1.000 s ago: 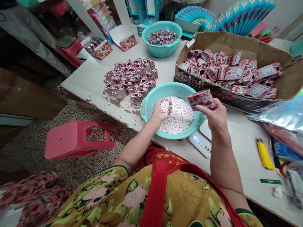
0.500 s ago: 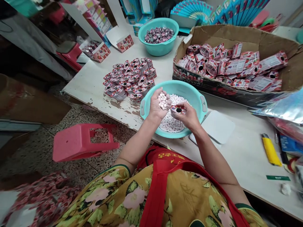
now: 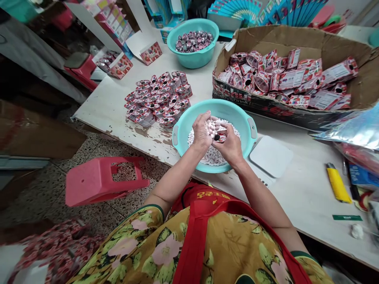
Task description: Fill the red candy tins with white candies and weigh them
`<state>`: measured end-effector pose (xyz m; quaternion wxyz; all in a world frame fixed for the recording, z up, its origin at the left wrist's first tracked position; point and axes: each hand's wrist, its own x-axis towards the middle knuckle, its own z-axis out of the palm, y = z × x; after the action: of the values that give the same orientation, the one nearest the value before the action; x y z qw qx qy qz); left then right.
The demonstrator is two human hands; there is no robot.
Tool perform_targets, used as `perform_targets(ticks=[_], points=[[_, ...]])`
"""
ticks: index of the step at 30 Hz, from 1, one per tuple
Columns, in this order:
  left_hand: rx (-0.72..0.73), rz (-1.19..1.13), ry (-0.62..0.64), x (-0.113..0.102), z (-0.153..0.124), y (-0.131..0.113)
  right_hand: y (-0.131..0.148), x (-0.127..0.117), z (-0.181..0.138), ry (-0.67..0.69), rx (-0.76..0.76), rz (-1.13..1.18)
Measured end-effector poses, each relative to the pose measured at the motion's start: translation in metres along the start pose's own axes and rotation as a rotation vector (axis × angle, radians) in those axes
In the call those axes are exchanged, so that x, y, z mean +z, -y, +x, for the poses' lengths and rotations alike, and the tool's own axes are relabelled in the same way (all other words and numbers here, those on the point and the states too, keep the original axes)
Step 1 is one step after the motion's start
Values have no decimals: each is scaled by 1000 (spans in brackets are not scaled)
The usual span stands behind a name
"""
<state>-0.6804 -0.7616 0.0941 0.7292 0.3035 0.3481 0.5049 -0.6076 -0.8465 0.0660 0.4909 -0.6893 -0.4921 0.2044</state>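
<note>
My left hand is cupped over the turquoise basin, with a heap of small white candies in its palm. In my right hand is a small red-and-white printed packet with a dark round hole in its top. The packet's hole is tipped towards the heap in my left hand, and the fingers of both hands meet there, partly hiding the packet. Loose candies of the same kind cover the bottom of the basin below both hands.
Several standing packets are grouped left of the basin. A cardboard box of similar packets sits behind right. Another basin holds small metallic caps. A white scale and yellow utility knife lie right; a pink stool stands left.
My right hand has brought the packet left against my cupped left hand, tilting its hole towards the candies. My left hand has turned slightly inward. The whole view has shifted a little.
</note>
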Motion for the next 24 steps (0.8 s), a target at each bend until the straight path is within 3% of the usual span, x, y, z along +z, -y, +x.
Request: perform_targets(ticks=[5,24], points=[[35,67,-45,5,0,1,0,2,2,-5,7,-18],[115,191,98,18,6,5,-6,-10,5,-24,12,50]])
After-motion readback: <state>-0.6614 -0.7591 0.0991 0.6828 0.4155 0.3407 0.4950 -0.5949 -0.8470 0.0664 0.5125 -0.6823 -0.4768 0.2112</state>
